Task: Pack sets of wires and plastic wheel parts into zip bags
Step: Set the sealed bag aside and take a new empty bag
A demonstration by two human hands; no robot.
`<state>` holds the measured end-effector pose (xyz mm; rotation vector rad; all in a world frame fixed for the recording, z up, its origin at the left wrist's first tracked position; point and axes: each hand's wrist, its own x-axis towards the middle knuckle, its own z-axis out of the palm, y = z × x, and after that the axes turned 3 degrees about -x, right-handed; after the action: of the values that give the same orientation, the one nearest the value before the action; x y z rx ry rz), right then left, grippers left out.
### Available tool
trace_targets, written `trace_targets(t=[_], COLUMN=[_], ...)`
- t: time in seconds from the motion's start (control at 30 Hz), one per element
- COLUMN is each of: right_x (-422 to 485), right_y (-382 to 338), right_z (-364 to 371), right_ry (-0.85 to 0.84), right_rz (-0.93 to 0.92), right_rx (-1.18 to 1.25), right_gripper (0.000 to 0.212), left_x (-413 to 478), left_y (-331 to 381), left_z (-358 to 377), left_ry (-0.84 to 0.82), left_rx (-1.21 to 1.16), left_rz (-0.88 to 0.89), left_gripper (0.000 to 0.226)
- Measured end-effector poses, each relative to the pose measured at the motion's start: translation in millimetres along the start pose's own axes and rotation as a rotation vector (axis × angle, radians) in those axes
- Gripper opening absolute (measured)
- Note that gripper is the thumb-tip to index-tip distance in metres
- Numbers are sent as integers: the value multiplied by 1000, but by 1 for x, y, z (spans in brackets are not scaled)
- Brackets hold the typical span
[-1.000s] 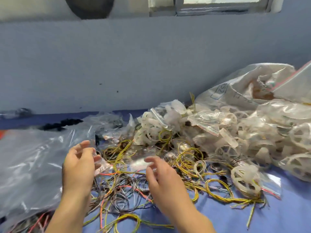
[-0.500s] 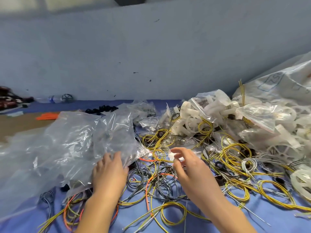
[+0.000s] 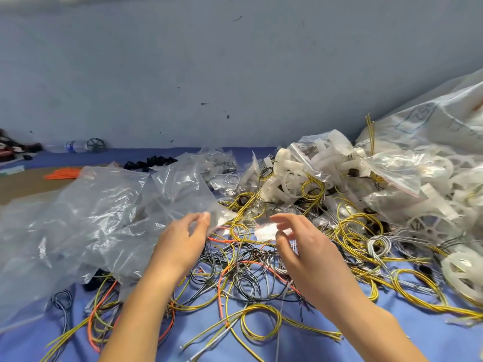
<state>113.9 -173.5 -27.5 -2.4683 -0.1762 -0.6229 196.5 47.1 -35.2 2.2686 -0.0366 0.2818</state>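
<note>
Nearest the camera, loose wires (image 3: 261, 322) in yellow, orange and grey coil across the blue table (image 3: 392, 343). Above that tangle the person's two hands are raised side by side.

The left hand (image 3: 183, 239) has its fingers (image 3: 205, 216) loosely curved, tips against the corner of a large crumpled clear bag (image 3: 104, 218), with no plain pinch on the film. The right hand (image 3: 308, 252) has thumb and fingers (image 3: 285, 219) parted fairly wide and blurred.

Between the hands lies a small zip bag (image 3: 265, 228). Its long axis runs roughly left to right, and its right end sits at the right thumb (whether that thumb actually grips it cannot be told). The bag is clearly nearer the right hand, so the left hand would probably have to come across to the right to catch the free end and spread the mouth.

Farther back, white plastic wheel parts (image 3: 295, 176) are heaped with more filled bags against the wall.
</note>
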Motion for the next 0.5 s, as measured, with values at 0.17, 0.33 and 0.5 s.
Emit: trace_targets(t=[0.17, 0.33, 0.5], right_x=[-4, 2, 11], right_y=[6, 4, 6], right_z=[-5, -16, -37], right_ry=[-14, -32, -108], right_rz=[33, 328, 803], right_rx=[-9, 506, 1111], right_gripper=[27, 16, 35], left_x=[-1, -41, -123], left_y=[8, 68, 117], left_z=[4, 27, 89], left_ry=[150, 254, -107], left_rx=[-91, -233, -293], left_rz=[-26, 210, 471], left_gripper=[43, 21, 44])
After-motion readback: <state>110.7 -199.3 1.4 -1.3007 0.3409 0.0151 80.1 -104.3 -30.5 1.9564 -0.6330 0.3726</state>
